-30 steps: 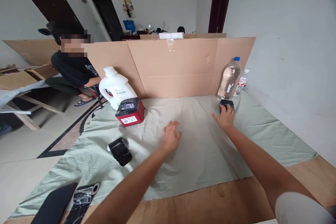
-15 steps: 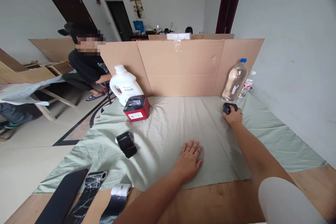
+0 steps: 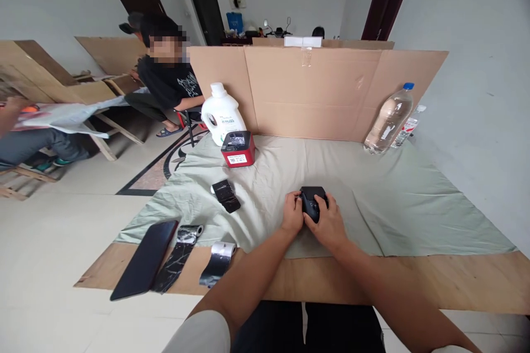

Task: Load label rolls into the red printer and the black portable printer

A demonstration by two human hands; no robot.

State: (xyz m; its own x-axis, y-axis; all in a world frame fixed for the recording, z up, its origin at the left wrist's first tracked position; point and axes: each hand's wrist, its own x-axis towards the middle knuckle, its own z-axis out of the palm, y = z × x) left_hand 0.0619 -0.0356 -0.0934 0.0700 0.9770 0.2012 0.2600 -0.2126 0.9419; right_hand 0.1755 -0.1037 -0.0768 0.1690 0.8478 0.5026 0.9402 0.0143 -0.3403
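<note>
A wooden table (image 3: 455, 287) is filling the lower part of the view, and a pale green cloth (image 3: 393, 204) is lying across most of it, rumpled into soft folds. A cardboard screen (image 3: 314, 94) is standing upright along the far edge of the cloth. At its left end a white jug (image 3: 222, 116) is standing with a red box (image 3: 237, 149) just in front of it; at its right end a clear bottle (image 3: 390, 119) is leaning against the cardboard, with a smaller bottle (image 3: 408, 126) just behind it. Beyond the table to the left, a person in a black shirt (image 3: 168, 85) is sitting. Near the front left corner a flat black case (image 3: 144, 258) is lying on the bare wood, with two dark foil rolls (image 3: 178, 256) (image 3: 217, 262) beside it, and a small black wrapped packet (image 3: 226, 196) is resting on the cloth further in. In the middle of the cloth, close to the near edge, both hands are meeting on a small black device (image 3: 312, 201). The right hand (image 3: 329, 226) is cupping it from below and from the right, fingers curled around its body, while the left hand (image 3: 292, 216) is pinching its left side with thumb and fingertips. It looks like hard plastic, rigid and light, probably smooth enough to slip, so taking it by the sides with the palm beneath seems the safest hold. Whether it is touching the cloth or lifted just off it cannot be told.
</note>
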